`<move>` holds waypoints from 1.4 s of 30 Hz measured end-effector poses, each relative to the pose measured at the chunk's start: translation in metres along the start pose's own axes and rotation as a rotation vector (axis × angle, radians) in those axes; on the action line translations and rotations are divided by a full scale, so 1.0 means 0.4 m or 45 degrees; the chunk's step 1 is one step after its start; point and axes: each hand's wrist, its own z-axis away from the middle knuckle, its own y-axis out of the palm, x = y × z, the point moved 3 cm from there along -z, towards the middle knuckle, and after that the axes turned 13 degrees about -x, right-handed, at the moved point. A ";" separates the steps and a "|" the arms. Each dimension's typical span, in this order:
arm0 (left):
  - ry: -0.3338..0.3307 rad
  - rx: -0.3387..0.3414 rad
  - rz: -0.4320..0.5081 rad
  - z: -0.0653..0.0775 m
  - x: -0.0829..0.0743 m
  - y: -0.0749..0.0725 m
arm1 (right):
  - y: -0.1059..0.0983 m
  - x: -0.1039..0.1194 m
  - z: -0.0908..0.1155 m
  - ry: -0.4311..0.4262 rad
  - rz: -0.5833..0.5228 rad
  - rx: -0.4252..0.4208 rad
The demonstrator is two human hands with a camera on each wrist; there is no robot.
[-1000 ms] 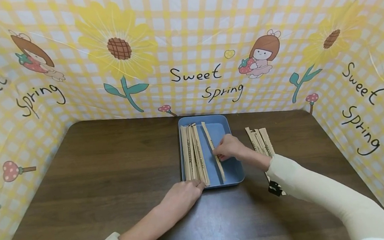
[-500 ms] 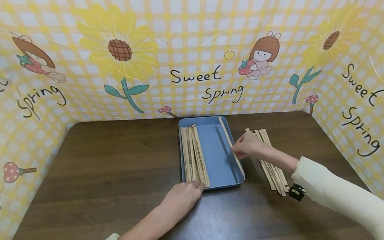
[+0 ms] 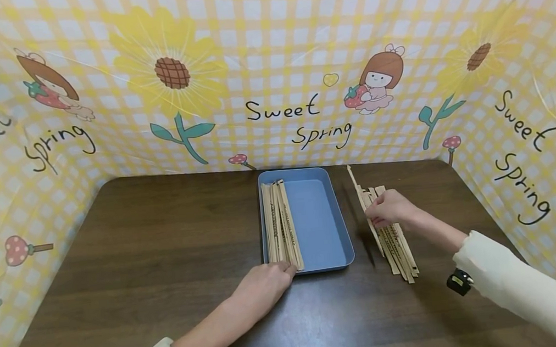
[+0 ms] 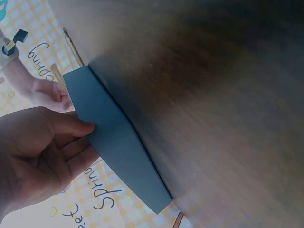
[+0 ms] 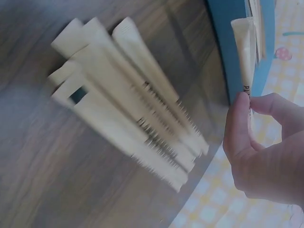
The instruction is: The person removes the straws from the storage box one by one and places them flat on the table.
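Between thumb and fingertips, my right hand (image 3: 391, 207) pinches one slim paper-wrapped straw (image 5: 244, 52), held above the table to the right of the tray. Beneath and beside that hand lies a loose fan of several paper-wrapped straws (image 5: 128, 104), printed with dark lettering. My left hand (image 3: 260, 288) grips the near left corner of the blue tray (image 3: 318, 208); in the left wrist view its thumb presses the outer wall, with the fingertips partly hidden behind. Inside the tray, a row of several wrapped straws (image 3: 278, 223) lines the left side, lying lengthwise.
The dark wood table (image 3: 165, 249) carries the tray near its back edge. A yellow checked cloth (image 3: 273, 58) with flowers and lettering rises behind and on both sides. A small black device (image 3: 459, 281) sits at the right wrist.
My right hand has carried the straw rightward, out over the tray's right rim, to the straws on the table. The left hand keeps its place on the tray.
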 end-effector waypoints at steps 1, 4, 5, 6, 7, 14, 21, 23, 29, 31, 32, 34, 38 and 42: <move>0.000 -0.004 0.003 0.000 0.000 0.000 | -0.006 -0.007 0.001 -0.003 -0.001 0.000; 0.004 -0.018 0.002 0.001 0.000 -0.001 | -0.023 -0.026 0.003 -0.006 0.013 -0.003; 0.004 -0.019 0.001 0.001 0.001 -0.001 | -0.028 -0.033 0.004 -0.012 0.025 -0.008; 0.005 -0.018 0.000 0.001 0.001 -0.001 | -0.034 -0.039 0.006 -0.015 0.037 -0.013; 0.005 -0.016 -0.001 0.001 0.001 -0.001 | -0.040 -0.046 0.007 -0.020 0.052 -0.017; 0.004 -0.006 0.014 0.002 0.000 0.001 | -0.065 -0.094 0.015 -0.018 0.110 -0.035; 0.002 0.000 0.009 0.002 0.001 0.002 | -0.083 -0.131 0.010 0.002 0.171 -0.078; 0.002 -0.001 0.007 0.002 0.001 0.001 | -0.087 -0.138 0.009 0.000 0.190 -0.081; 0.004 -0.011 0.007 0.001 0.002 0.000 | -0.095 -0.159 0.010 0.011 0.240 -0.105; 0.004 -0.009 0.009 0.001 0.002 0.000 | -0.099 -0.164 0.012 0.014 0.255 -0.110; 0.004 -0.008 0.010 0.001 0.001 -0.001 | -0.100 -0.166 0.013 0.017 0.259 -0.112; 0.003 -0.007 0.011 0.001 0.001 -0.002 | -0.103 -0.171 0.015 0.023 0.273 -0.110; 0.002 -0.009 0.012 0.001 0.000 -0.003 | -0.106 -0.180 0.018 0.041 0.286 -0.104; 0.000 -0.006 0.003 0.002 -0.001 -0.005 | -0.110 -0.187 0.018 0.041 0.277 -0.098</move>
